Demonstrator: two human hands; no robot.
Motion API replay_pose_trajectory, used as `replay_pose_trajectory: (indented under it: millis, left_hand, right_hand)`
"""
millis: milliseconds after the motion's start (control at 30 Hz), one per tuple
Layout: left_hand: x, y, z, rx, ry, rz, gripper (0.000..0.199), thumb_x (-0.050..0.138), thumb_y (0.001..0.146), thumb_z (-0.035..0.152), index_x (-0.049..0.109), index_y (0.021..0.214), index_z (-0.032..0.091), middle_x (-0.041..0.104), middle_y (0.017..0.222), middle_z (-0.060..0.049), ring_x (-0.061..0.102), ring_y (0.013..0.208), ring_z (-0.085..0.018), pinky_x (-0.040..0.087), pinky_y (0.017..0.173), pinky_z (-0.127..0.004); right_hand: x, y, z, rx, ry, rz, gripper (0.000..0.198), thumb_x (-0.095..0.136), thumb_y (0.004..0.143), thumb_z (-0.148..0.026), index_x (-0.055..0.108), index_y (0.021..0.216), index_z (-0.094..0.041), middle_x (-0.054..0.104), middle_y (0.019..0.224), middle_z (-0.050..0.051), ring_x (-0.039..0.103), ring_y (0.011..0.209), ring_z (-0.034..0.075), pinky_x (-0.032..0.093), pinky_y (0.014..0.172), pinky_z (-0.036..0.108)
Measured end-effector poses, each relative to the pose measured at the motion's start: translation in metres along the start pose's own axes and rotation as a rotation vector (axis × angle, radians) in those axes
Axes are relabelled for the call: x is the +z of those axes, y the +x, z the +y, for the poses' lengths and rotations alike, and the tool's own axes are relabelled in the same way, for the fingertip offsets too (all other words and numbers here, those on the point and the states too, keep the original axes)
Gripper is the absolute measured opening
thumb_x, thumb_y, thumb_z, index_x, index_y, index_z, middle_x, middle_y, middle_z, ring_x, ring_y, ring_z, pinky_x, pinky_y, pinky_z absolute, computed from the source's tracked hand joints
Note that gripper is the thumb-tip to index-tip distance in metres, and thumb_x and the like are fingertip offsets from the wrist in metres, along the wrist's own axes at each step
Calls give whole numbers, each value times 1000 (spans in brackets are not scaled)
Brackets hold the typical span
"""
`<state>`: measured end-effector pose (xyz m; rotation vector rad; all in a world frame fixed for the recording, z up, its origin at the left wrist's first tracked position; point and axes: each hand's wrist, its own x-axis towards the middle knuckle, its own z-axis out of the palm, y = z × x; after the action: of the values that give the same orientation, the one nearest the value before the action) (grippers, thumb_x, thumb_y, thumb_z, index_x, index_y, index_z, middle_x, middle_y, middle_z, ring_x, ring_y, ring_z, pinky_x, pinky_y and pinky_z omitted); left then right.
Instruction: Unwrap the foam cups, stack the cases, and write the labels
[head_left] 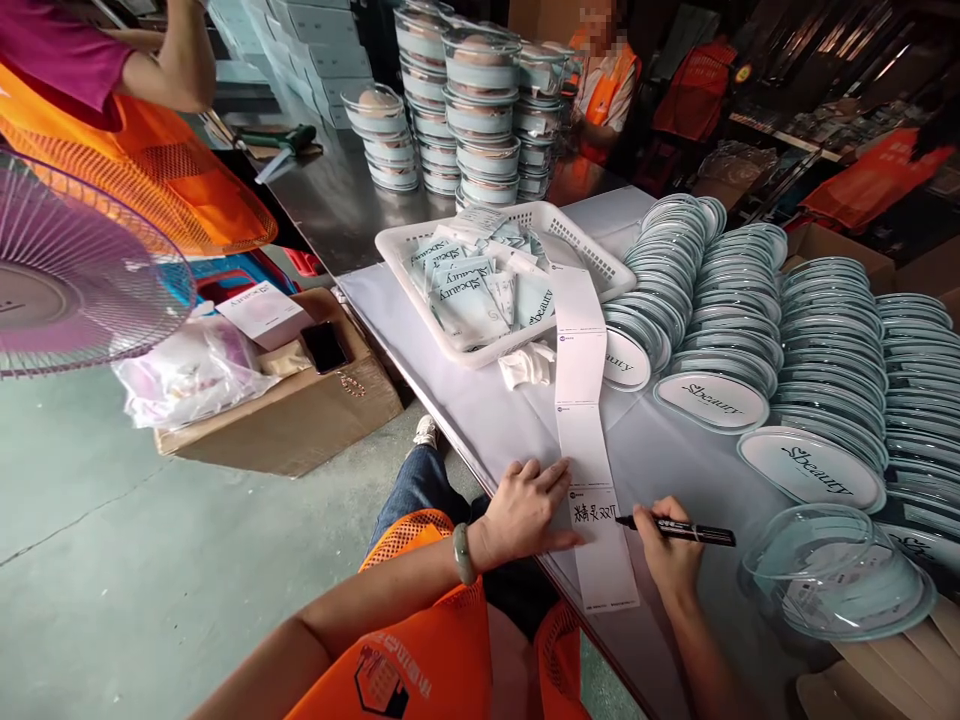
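A strip of white labels (581, 430) runs down the table from the basket toward the front edge. Handwritten black characters stand on one label near its lower end. My right hand (671, 555) grips a black marker pen (697, 532), its tip touching the paper just right of the last character. My left hand (529, 510) lies flat with fingers spread, pressing on the strip's left edge, a jade-like bangle at the wrist. Beyond the hands, a white plastic basket (480, 355) holds several printed Sbeauty packets (465, 295). A crumpled white paper (527, 366) sits beside the basket.
Rows of stacked oval Sbeauty lids (709, 400) line the right side, with clear plastic lids (832, 570) near the front. Towers of filled round containers (480, 120) stand at the back. Left are a purple fan (90, 270), a cardboard box (300, 430) and a person in an orange vest (150, 160).
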<state>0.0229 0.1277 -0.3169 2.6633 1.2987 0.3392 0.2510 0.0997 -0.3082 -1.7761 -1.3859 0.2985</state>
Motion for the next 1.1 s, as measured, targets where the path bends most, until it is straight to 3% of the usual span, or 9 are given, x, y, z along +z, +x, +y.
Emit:
replay_pose_trajectory:
  millis: [533,733,933,1100]
  left_hand:
    - [-1,0,1,6,9,-17,90,46,82,83,56,140,15,53,149,-11,58,101,-27,44,83,-40]
    - [-5,-1,-1,5,9,-41,94,46,79,86,56,141,16,53,149,-14,58,100,-28,42,82,-40]
    - [-12,-3,-1,10,-20,-65,100,47,77,86,54,143,12,48,153,-15,56,101,-29,40,83,-41]
    - [-11,-5,2,-5,-11,-77,98,51,77,84,53,145,12,45,155,-15,55,102,-30,39,83,-42]
  right_hand:
    - [2,-2,2,-27,37,-7,49,63,79,-62,41,57,-24,42,49,-5,43,46,12,37,48,25]
    - [-2,-5,8,89,119,122,48,68,74,-64,45,62,-23,51,57,-2,51,55,15,43,54,28]
    - [3,-31,-14,33,163,-133,49,68,79,-61,44,60,-22,44,50,-5,43,46,11,37,46,24]
    - [9,-41,-19,-63,69,-164,47,64,83,-59,46,61,-23,49,49,-3,46,45,12,39,46,24]
